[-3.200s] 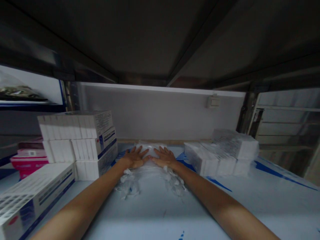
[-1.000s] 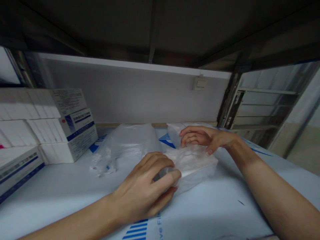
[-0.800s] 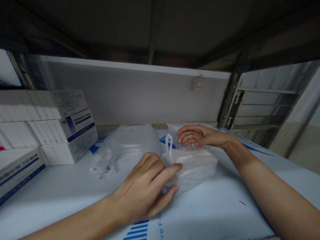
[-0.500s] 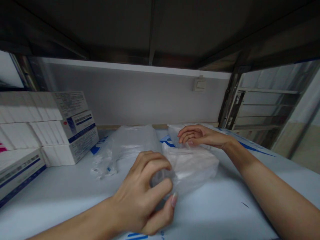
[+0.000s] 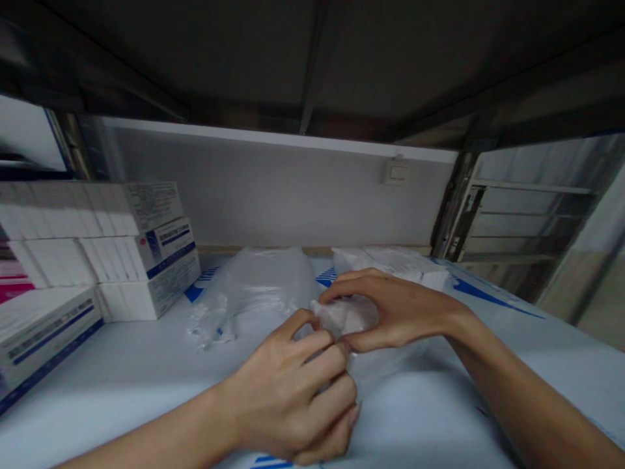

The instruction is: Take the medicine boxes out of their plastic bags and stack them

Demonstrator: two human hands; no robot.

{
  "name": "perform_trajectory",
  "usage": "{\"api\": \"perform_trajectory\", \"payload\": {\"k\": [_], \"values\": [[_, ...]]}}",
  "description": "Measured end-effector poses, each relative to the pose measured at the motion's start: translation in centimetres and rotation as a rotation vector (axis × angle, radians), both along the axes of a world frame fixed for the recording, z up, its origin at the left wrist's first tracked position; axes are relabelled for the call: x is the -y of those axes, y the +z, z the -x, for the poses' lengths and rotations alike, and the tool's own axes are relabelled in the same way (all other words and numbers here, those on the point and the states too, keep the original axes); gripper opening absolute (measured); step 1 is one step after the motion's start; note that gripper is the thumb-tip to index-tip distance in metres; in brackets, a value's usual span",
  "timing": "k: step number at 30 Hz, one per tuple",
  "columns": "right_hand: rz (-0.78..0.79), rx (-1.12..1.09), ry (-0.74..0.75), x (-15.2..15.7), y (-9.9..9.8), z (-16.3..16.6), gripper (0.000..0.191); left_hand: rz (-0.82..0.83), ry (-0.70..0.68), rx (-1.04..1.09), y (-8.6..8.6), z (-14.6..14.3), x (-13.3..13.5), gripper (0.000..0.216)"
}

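My left hand (image 5: 297, 391) is curled, its fingertips pinching the near end of a clear plastic-wrapped white packet (image 5: 347, 314) that lies on the white shelf surface (image 5: 122, 384). My right hand (image 5: 390, 309) grips the same packet from the far side, thumb beneath and fingers over its top. A second clear plastic bag (image 5: 258, 286) with crumpled ends sits just behind and to the left. A flat white wrapped pack (image 5: 390, 259) lies behind my right hand.
Stacked white boxes with blue print (image 5: 141, 254) stand at the left, with longer boxes (image 5: 43, 335) nearer the front and pink boxes (image 5: 14, 280) behind them. A dark shelf underside (image 5: 312, 58) hangs low overhead. A grey back wall carries a small switch (image 5: 396, 172).
Both hands left the rear bag and moved onto the white packet. In the last second my right hand slid from its far edge to grip its top, and my left fingers closed tighter.
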State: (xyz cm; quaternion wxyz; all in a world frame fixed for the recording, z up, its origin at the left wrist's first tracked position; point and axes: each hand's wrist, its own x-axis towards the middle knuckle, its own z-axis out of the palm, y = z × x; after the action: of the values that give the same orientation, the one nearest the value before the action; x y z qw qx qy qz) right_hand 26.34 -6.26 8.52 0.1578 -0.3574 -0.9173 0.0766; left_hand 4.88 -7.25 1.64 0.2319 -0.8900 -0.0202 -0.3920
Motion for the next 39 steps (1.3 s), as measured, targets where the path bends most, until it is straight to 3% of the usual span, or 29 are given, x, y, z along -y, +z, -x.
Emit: {"api": "perform_trajectory", "payload": {"k": [5,8,16,18,23,27,34,39], "values": [[-0.064,-0.093,0.037,0.1,0.6,-0.1,0.053,0.029,0.062,0.045,-0.1,0.0,-0.4,0.018],[0.002,-0.046,0.059,0.7,1.0,0.3,0.046,0.008,0.05,0.003,-0.3,0.1,-0.7,0.018],[0.051,0.081,-0.093,0.8,1.5,-1.8,0.038,0.07,0.097,0.008,-0.4,0.1,-0.6,0.01],[0.073,0.113,-0.178,0.6,1.5,-3.2,0.043,0.112,0.146,0.02,-0.4,0.1,-0.6,0.011],[0.021,0.145,-0.41,0.2,1.1,-5.5,0.078,0.197,0.271,0.035,-0.7,0.1,-0.9,0.043],[-0.115,0.051,-0.273,0.7,1.5,-4.0,0.074,0.237,0.309,0.004,-0.9,0.0,-1.0,0.044],[0.201,0.116,-0.106,1.4,1.3,0.1,0.077,0.413,0.396,0.003,-1.0,-0.4,-1.0,0.037],[0.208,0.154,-0.159,1.0,1.1,0.2,0.08,0.49,0.438,-0.016,-1.0,-0.5,-1.0,0.039]]}}
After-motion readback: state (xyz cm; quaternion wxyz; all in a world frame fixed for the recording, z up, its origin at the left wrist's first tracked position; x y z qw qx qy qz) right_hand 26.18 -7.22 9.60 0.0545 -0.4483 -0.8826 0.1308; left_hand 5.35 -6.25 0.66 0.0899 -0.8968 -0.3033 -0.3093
